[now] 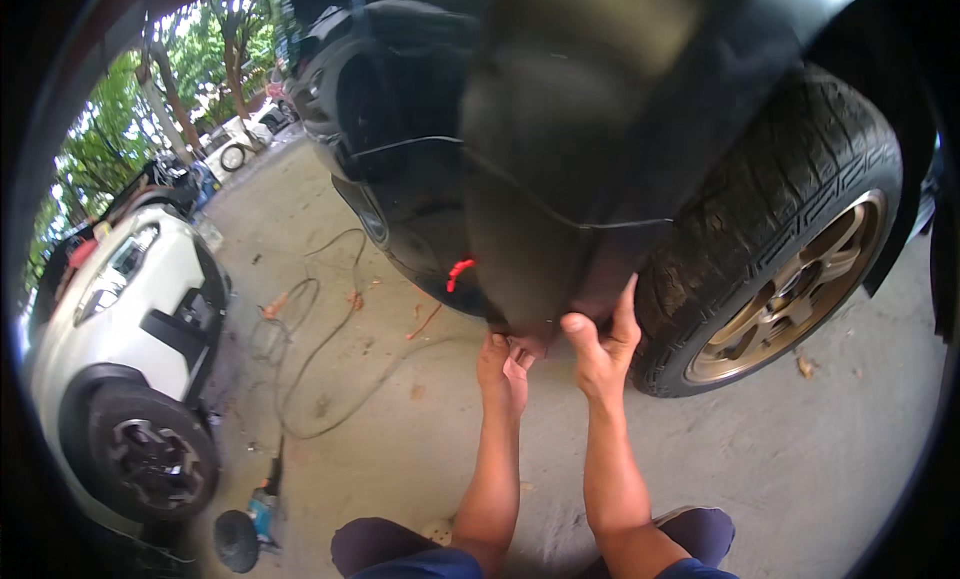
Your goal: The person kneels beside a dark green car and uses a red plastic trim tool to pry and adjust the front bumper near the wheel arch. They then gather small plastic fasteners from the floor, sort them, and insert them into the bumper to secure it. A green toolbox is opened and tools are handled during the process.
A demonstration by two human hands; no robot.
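The dark, glossy car bumper (545, 249) fills the middle of the view, its lower corner just ahead of the front wheel. My left hand (503, 367) is closed at the bottom edge of this bumper, fingertips partly hidden beneath it. To its right, my right hand (605, 354) grips the bumper's rear lower edge. Its thumb lies on the near face, one finger points up along the edge, and the other fingers are mostly hidden. A small red piece (460, 273) shows on the bumper left of my hands. A thin pale line (570, 222) runs across the panel.
Close by on the right stands a black tire (770, 219) with a bronze wheel rim (795, 294). A blue power tool (262, 511) with a round dark pad lies lower left, its cable (283, 379) looping over the concrete floor (400, 479). A white car (130, 309) stands at left.
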